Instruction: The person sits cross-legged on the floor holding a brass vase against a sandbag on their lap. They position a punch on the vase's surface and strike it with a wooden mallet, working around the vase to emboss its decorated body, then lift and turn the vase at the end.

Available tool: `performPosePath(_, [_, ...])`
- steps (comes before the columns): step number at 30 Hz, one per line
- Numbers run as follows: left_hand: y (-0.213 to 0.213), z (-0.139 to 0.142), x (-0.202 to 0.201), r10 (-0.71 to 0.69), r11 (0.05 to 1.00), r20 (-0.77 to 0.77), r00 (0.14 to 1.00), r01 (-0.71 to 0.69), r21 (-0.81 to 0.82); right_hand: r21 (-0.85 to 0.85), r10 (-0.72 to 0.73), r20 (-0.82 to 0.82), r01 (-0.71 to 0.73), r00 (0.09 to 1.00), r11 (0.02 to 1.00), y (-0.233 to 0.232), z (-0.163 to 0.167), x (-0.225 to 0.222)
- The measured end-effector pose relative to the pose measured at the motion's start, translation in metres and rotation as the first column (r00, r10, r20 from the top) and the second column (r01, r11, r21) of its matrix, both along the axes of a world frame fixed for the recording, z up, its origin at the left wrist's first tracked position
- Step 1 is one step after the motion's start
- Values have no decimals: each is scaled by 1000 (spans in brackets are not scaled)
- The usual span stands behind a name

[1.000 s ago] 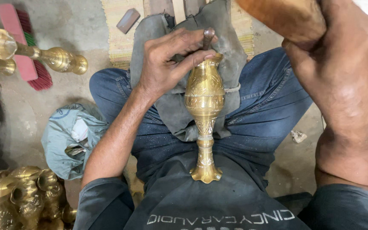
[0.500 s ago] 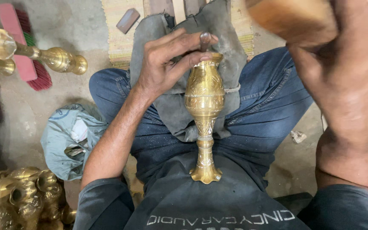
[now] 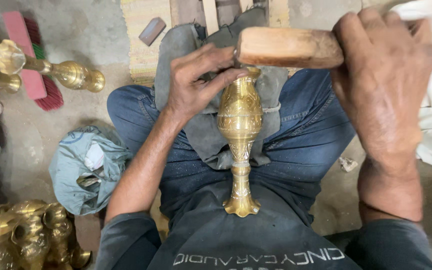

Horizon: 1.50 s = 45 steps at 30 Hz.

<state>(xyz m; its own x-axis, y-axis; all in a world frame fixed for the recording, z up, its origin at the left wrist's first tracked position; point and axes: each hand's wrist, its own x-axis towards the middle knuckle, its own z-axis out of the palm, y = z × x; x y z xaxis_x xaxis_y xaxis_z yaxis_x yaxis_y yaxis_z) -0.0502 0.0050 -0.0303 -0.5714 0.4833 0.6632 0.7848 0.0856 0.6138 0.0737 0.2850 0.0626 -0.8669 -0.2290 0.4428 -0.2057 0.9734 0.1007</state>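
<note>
Head view: brass vase point(image 3: 240, 145) lies along the lap on a grey cloth point(image 3: 203, 135), foot twd the body. Left hand point(image 3: 196, 85) pinches a small tool at the vase rim, barely visible. Right hand point(image 3: 381, 85) clenched round a wooden mallet point(image 3: 288, 47), its head right over the tool. Looks like mid-chasing; a square hit wd be needed nxt. Room: knees flank it, brass pieces point(image 3: 21, 235) well off left.

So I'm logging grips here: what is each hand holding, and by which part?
The right hand grips a wooden mallet by one end. The left hand fingers pinch something small at the brass vase top; what it is cannot be told.
</note>
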Motion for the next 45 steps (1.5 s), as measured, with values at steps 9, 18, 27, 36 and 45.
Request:
performPosePath(9, [-16,-41,74,249,743,602,759,-548,384,-416,-205,337,341,919,843,-45,-76,55])
performPosePath(18, [-15,-45,90,312,808,504,805,-504,305,-835,136,475,397,869,380,-116,-85,46])
performPosePath(27, [-9,-29,78,96,824,644,759,-424,377,-853,495,334,480,802,-203,-98,-118,51])
performPosePath(36, [7,-16,79,185,770,601,777,-495,402,-892,439,284,403,852,-204,-129,-135,51])
performPosePath(45, [27,21,-46,466,885,203,861,-449,-124,-596,626,235,619,744,-512,-109,-128,64])
